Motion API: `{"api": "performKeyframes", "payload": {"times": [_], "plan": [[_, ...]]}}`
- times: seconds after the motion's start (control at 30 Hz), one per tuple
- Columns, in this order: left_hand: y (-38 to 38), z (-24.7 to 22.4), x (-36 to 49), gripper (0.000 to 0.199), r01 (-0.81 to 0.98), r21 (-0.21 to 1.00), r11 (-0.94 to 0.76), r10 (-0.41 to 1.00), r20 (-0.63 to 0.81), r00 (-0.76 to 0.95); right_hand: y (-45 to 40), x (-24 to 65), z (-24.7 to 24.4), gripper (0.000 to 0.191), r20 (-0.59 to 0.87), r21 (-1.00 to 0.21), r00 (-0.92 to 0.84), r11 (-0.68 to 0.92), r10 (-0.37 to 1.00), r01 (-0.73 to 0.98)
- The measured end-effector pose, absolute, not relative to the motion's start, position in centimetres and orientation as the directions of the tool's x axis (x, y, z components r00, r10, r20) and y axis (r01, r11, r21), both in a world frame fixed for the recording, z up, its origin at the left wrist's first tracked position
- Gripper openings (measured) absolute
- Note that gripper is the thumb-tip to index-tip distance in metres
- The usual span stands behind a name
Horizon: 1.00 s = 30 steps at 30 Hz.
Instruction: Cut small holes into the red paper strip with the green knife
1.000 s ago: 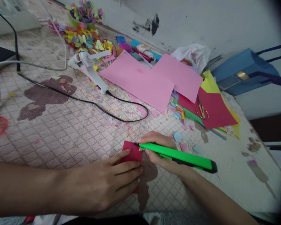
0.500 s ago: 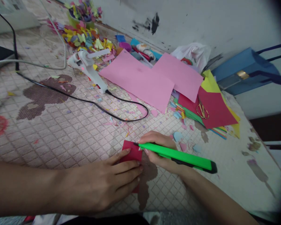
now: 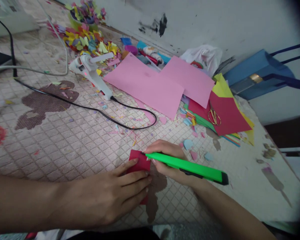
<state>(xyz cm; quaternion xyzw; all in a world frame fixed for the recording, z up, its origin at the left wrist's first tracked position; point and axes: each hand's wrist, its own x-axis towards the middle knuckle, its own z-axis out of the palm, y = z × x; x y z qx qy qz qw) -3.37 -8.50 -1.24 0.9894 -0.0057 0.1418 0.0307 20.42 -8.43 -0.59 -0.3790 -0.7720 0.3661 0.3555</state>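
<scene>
A small folded-looking piece of red paper [image 3: 142, 162] lies on the checked cloth in front of me. My left hand [image 3: 120, 190] rests flat across it, fingers stretched out and covering its middle. Between the closed fingers of my right hand [image 3: 166, 156] is a bright green utility knife [image 3: 187, 166] with a black end cap and a black part along its underside. Its dark tip meets the upper right part of the red paper. My right fingertips lie beside the paper's right edge, partly behind the knife.
A white glue gun [image 3: 93, 75] stands up-left, its black cable [image 3: 130, 127] looping across the cloth. Beyond lie pink sheets [image 3: 150, 86], gold-handled scissors [image 3: 214, 116] on red paper, and heaped paper flowers [image 3: 90, 41]. Paper scraps [image 3: 188, 144] are scattered about. A blue bag [image 3: 260, 73] is at right.
The whole view has shifted slightly, so everything appears a little further left. The hands, knife and red paper keep nearly the same positions relative to each other.
</scene>
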Motion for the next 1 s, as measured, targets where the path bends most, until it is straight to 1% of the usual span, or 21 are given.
{"api": "performKeyframes", "payload": {"times": [0.1,0.17,0.33,0.5,0.77,1.0], "plan": [[-8.53,-1.3,-3.39,0.037,-0.01,0.057,-0.998,0.006,0.277,0.961,-8.66,20.53,-0.93,0.026,0.279,-0.858,-0.396,0.412,0.875,0.306],[-8.5,-1.32,-3.41,0.038,-0.017,0.058,-0.998,-0.001,0.271,0.963,-8.76,20.55,-0.98,0.026,0.277,-0.862,-0.383,0.404,0.881,0.308],[-8.43,-1.32,-3.45,0.038,-0.023,0.059,-0.998,-0.005,0.287,0.958,-8.72,20.44,-0.93,0.026,0.289,-0.852,-0.396,0.423,0.871,0.309],[-8.51,-1.34,-3.48,0.039,-0.014,0.037,-0.999,-0.004,0.255,0.967,-8.55,20.28,-1.12,0.028,0.307,-0.849,-0.395,0.437,0.866,0.298],[-8.51,-1.33,-3.45,0.037,-0.011,0.058,-0.998,0.006,0.283,0.959,-8.61,20.25,-0.99,0.026,0.311,-0.845,-0.399,0.443,0.863,0.3],[-8.47,-1.26,-3.4,0.039,-0.012,0.049,-0.999,0.002,0.272,0.962,-8.63,20.19,-0.88,0.025,0.312,-0.845,-0.403,0.445,0.861,0.296]]}}
